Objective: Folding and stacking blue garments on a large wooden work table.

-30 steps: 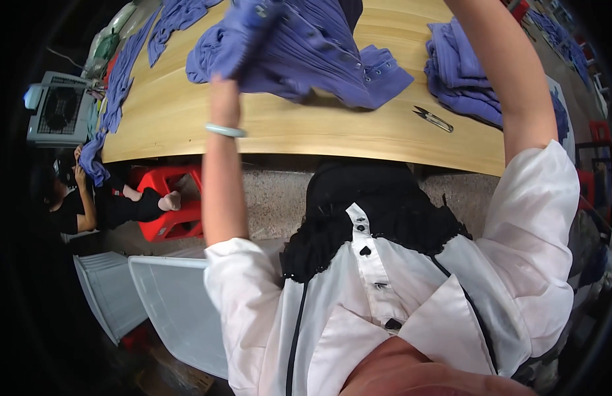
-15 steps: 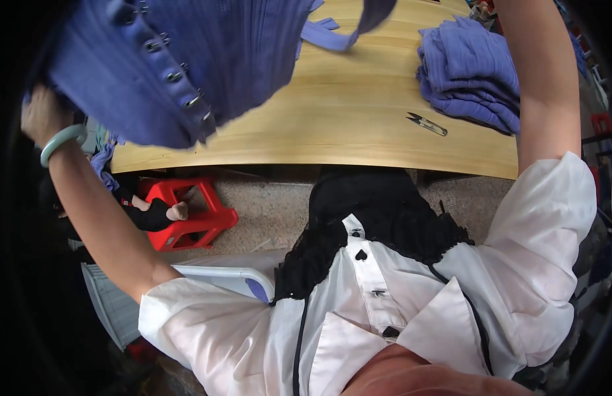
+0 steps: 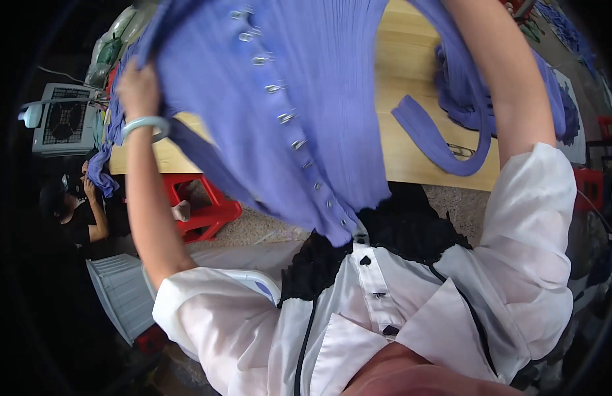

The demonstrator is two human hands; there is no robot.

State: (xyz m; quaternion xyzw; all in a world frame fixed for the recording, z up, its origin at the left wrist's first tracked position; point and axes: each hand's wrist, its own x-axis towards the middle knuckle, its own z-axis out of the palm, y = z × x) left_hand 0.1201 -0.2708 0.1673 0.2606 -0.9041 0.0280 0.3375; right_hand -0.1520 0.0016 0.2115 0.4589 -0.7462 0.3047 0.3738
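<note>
Pictured at a wooden table (image 3: pixel 411 72), holding up a purple top (image 3: pixel 339 86) with the left hand (image 3: pixel 138 92), fingers closed on the cloth along the edge to the left. Seen with the right arm stretched past the upper limit of the view, leaving the right hand out of sight and its grip impossible to tell. Spread out past the near edge of the table, with the lower end hanging before a white shirt (image 3: pixel 418 303) and with a row of metal fasteners (image 3: pixel 285 119) running down the front. Flanked near the same edge, to the right, by a curving purple strip (image 3: pixel 421 132) partly overlapping small snips (image 3: pixel 461 150), and toward the table's right edge by a stack of purple clothes (image 3: pixel 453 99). Judged light, soft and limp, likely to stretch along the ribs and fold over on itself, with little danger of breaking. Probably best taken at two well-parted points, by the side edge and the firmer fastener band, clear of metal apt to snag.
</note>
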